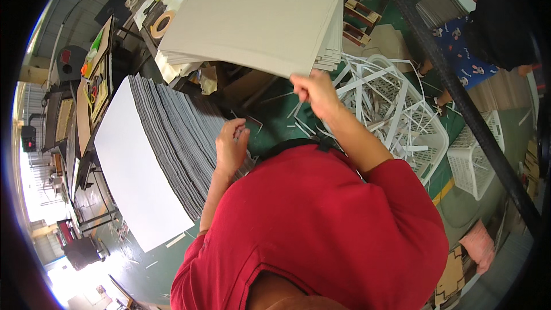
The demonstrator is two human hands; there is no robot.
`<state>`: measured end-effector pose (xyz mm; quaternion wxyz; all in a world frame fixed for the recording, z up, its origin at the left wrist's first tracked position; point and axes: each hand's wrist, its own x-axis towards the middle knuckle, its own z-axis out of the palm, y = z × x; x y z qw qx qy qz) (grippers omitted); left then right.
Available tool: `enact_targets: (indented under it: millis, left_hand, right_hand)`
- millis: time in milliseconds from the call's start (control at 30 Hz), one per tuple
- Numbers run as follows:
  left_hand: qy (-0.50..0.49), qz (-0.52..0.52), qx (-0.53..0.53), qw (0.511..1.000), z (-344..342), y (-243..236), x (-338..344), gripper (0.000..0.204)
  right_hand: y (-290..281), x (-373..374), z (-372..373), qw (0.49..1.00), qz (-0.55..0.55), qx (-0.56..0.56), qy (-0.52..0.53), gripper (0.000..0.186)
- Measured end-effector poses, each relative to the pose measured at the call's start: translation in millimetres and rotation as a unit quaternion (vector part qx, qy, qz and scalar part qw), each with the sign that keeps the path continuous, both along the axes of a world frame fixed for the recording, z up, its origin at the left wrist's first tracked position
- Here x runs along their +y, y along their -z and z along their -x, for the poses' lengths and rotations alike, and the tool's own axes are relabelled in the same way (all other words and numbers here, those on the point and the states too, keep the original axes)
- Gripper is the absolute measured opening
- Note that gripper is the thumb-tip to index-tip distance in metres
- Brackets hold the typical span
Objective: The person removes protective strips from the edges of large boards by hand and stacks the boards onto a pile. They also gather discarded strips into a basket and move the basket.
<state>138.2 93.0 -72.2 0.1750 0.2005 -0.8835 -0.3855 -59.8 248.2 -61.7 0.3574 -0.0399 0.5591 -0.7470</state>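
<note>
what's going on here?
The person's right hand is at the near edge of a large pale sheet; whether the fingers pinch it is unclear. The left hand, loosely curled with nothing visible in it, is beside a thick stack of boards. To the right, a white crate holds a tangle of white strips.

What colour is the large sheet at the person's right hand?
The large sheet is pale greyish beige, as the head view shows.

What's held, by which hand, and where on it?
Right hand appears to pinch the top beige board at its near edge, by the right corner. Left hand: nothing visible in it.
</note>
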Motion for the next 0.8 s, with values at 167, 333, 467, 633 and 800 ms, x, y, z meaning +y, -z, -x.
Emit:
enact_targets:
  millis: [167,333,467,633,800]
  left_hand:
    - [-0.09,-0.422,0.067,0.9,13.1,1.3,-12.1,0.038]
    - [-0.039,-0.593,0.15,0.791,24.0,-5.1,-10.6,0.027]
    - [-0.021,-0.605,0.165,0.779,30.8,7.0,-16.9,0.017]
    - [-0.037,-0.598,0.153,0.786,37.8,1.6,-9.9,0.012]
    - [-0.03,-0.601,0.154,0.784,34.7,-2.7,-6.0,0.017]
  right_hand:
    - [21.0,36.7,-54.0,0.993,-0.011,-0.005,-0.114,0.016]
    - [12.8,80.9,-57.7,0.983,-0.161,0.053,-0.075,0.026]
    - [14.4,92.2,-56.5,0.85,-0.298,0.422,0.104,0.043]
    - [-25.5,81.9,-56.0,0.696,-0.245,0.673,-0.045,0.058]
    - [-13.4,64.4,-61.7,0.688,-0.28,0.662,-0.096,0.043]
